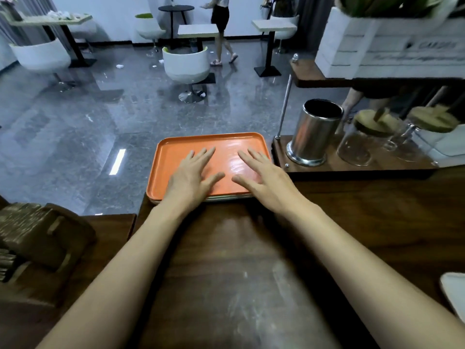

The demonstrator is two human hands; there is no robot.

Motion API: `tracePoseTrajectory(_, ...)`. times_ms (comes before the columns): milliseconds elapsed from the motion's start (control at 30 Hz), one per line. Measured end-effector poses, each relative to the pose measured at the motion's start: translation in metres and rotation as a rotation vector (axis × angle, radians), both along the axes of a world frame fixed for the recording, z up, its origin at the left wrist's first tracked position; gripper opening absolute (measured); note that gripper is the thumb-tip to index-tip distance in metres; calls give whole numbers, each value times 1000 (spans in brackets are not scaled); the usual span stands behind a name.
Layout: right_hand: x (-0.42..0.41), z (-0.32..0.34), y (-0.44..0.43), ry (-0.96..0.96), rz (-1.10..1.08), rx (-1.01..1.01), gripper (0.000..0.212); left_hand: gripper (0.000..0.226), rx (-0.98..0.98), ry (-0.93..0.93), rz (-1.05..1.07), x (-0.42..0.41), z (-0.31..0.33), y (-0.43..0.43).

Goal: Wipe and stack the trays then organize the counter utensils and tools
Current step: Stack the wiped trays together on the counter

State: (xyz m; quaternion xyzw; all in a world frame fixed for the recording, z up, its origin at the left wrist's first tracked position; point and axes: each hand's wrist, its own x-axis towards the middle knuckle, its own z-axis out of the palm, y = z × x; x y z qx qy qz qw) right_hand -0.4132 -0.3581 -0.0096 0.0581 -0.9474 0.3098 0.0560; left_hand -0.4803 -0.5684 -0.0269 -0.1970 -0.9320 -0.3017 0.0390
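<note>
While both hands press it, orange tray lies lengthwise left-right.

Both bare arms reach forward from the lower corners and converge toward the middle; the left forearm and the right forearm are stretched nearly straight; the left hand lies palm down, fingers straight and slightly spread, thumb angled inward; the right hand mirrors it, palm down, fingers straight and fanned, thumb pointing toward the other thumb; the two thumb tips are near but apart; both hands are flat and uncurled.
</note>
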Motion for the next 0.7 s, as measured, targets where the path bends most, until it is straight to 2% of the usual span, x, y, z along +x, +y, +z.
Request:
tracePoseTrajectory(100,43,11,26,5,-9,-61,68,82,118,-55,-82,48,8,29)
tracePoseTrajectory(233,107,20,73,6,-46,-92,71,94,170,-138,-168,104,11,68)
tracePoseTrajectory(367,186,20,134,-2,-111,-67,69,97,225,-193,-206,165,13,119)
tracePoseTrajectory(600,326,-1,247,-48,-174,-126,72,94,153,-185,-272,300,9,231)
tracePoseTrajectory(700,366,-12,284,-87,-199,-59,71,92,100,-188,-311,346,-3,274)
